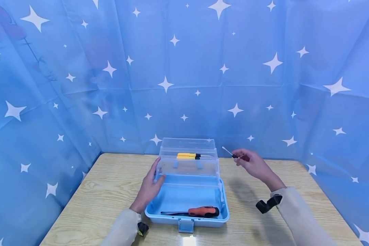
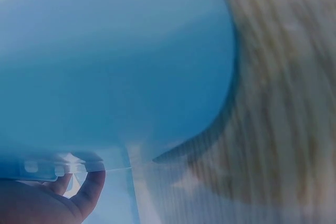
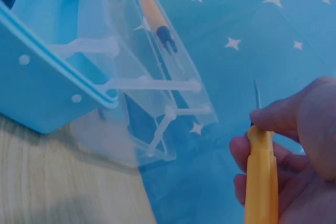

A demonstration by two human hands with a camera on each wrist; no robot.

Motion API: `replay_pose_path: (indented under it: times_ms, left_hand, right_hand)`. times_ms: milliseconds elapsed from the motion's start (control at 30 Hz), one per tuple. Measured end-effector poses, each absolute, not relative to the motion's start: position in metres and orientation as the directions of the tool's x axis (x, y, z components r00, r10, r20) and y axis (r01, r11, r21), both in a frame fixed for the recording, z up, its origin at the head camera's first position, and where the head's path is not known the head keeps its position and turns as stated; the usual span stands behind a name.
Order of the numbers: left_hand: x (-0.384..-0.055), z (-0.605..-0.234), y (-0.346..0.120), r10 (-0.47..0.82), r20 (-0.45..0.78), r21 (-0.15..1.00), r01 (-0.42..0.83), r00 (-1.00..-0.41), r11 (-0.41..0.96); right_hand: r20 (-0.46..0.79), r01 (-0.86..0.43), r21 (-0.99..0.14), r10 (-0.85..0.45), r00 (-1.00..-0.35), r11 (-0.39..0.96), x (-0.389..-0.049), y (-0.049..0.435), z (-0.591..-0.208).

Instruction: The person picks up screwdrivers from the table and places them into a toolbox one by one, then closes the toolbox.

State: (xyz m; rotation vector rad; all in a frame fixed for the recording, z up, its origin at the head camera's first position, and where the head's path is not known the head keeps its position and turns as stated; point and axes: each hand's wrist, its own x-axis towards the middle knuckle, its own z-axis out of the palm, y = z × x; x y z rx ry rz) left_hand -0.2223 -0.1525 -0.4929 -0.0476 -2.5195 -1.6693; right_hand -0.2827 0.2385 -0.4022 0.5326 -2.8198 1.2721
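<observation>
My right hand (image 1: 249, 162) pinches a small screwdriver (image 3: 261, 177) with a yellow handle and thin metal shaft, held up to the right of the toolbox. My left hand (image 1: 150, 188) is at the left side of the open light-blue toolbox (image 1: 160, 217), its thumb and fingers about the edge of the clear fold-out tray (image 1: 189, 167). In the left wrist view, the fingers (image 2: 90, 195) bend against the clear plastic. Two yellow-handled screwdrivers (image 1: 186, 156) lie in the upper tray. A larger orange-and-black screwdriver (image 1: 203, 212) lies in the box's bottom, near its front wall.
The toolbox stands on a wood-grain table (image 1: 110, 184), with its latch (image 1: 186, 225) at the near side. Behind and beside the table hangs a blue curtain (image 1: 203, 102) with white stars. Clear hinge arms (image 3: 152, 83) join the trays to the box.
</observation>
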Motion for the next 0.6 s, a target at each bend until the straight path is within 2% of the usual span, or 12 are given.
replay_pose_path:
  times_ms: [333, 600]
  left_hand:
    - [-0.222, -0.493, -0.151, -0.035, 0.135, 0.912, 0.111, -0.99, 0.394]
    - [-0.222, -0.492, -0.152, -0.042, 0.105, 0.92, 0.081, -0.994, 0.384]
  right_hand:
    - [0.158, -0.34, -0.717, -0.333, -0.929, 0.608, -0.285, 0.228, -0.393]
    - [0.154, -0.361, -0.726, -0.374, -0.915, 0.585, -0.29, 0.216, -0.389]
